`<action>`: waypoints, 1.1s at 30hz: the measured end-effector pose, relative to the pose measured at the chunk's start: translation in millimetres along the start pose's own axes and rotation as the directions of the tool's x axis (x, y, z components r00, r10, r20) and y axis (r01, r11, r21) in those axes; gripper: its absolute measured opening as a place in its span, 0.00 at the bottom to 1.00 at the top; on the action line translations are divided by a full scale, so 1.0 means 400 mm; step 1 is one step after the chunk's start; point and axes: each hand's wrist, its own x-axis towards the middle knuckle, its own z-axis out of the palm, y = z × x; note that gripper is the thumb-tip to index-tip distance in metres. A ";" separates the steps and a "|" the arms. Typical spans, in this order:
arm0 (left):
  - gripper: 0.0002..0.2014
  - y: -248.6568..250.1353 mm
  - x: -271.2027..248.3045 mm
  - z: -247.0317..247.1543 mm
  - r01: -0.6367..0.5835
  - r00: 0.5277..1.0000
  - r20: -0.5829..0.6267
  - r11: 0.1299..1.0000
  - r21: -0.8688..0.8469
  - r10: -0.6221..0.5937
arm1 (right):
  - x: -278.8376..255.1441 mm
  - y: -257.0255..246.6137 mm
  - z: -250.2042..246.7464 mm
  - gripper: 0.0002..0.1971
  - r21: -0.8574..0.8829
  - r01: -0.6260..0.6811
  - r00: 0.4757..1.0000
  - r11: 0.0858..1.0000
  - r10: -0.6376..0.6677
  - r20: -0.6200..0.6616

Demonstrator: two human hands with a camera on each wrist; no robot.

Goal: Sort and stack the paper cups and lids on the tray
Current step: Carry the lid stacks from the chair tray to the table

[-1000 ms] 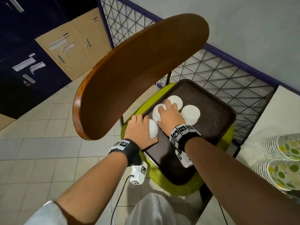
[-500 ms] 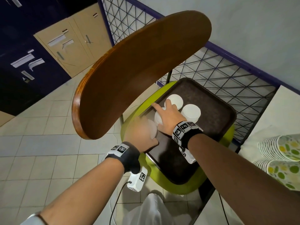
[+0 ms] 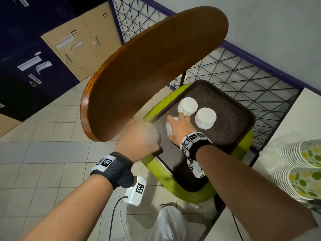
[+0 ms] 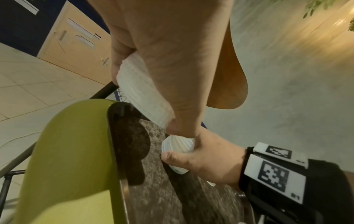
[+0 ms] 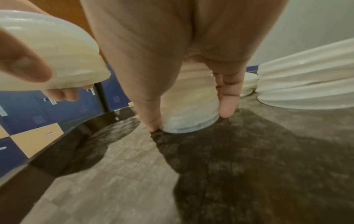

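Note:
A dark brown tray [image 3: 231, 136] lies on a green chair seat [image 3: 191, 193]. Two stacks of white lids [image 3: 188, 106] [image 3: 205, 118] stand at its far side. My right hand [image 3: 178, 126] grips a third lid stack [image 5: 189, 109] from above, thumb and fingers down its sides, fingertips on the tray. My left hand [image 3: 139, 136] holds another lid stack [image 4: 143, 94] in the air over the tray's left edge, blurred in the head view. Stacks of green-dotted paper cups [image 3: 307, 153] lie on their sides on a white counter at the right.
The chair's brown wooden backrest [image 3: 152, 70] overhangs the left of the seat, close above my left hand. A wire mesh fence [image 3: 243, 84] and a wall stand behind the chair. Tiled floor [image 3: 43, 153] lies to the left.
My left hand has lifted its lid stack off the tray and drawn it left and up. My right hand has stayed on its stack, fingers spreading down its sides.

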 end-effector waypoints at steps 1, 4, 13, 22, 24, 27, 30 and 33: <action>0.45 0.000 -0.003 -0.003 0.003 1.000 -0.006 1.000 -0.007 -0.003 | -0.001 -0.002 0.000 0.36 0.009 -0.012 1.000 1.000 0.012 0.000; 0.44 0.001 -0.015 -0.005 0.010 1.000 -0.008 1.000 -0.020 -0.011 | -0.014 -0.009 0.003 0.39 0.014 -0.038 0.999 0.999 0.037 0.010; 0.46 0.068 -0.082 -0.089 -0.067 0.998 -0.020 0.998 -0.015 0.067 | -0.110 -0.017 -0.106 0.43 0.090 -0.150 0.988 0.985 0.152 -0.023; 0.47 0.268 -0.289 -0.336 -0.272 0.960 0.109 0.950 0.155 0.257 | -0.506 -0.027 -0.388 0.41 0.359 -0.116 0.944 0.926 0.215 -0.250; 0.48 0.331 -0.348 -0.376 -0.345 0.938 0.114 0.916 0.203 0.328 | -0.627 -0.012 -0.426 0.42 0.363 -0.081 0.933 0.928 0.199 -0.301; 0.48 0.438 -0.437 -0.405 -0.458 0.888 0.158 0.848 0.264 0.431 | -0.810 0.049 -0.441 0.38 0.366 -0.085 0.914 0.927 0.219 -0.341; 0.49 0.554 -0.529 -0.389 -0.562 0.827 0.224 0.769 0.305 0.516 | -0.991 0.148 -0.410 0.36 0.358 -0.143 0.894 0.923 0.275 -0.352; 0.46 0.690 -0.617 -0.339 -0.649 0.761 0.273 0.696 0.308 0.589 | -1.166 0.266 -0.351 0.37 0.337 -0.231 0.874 0.913 0.347 -0.341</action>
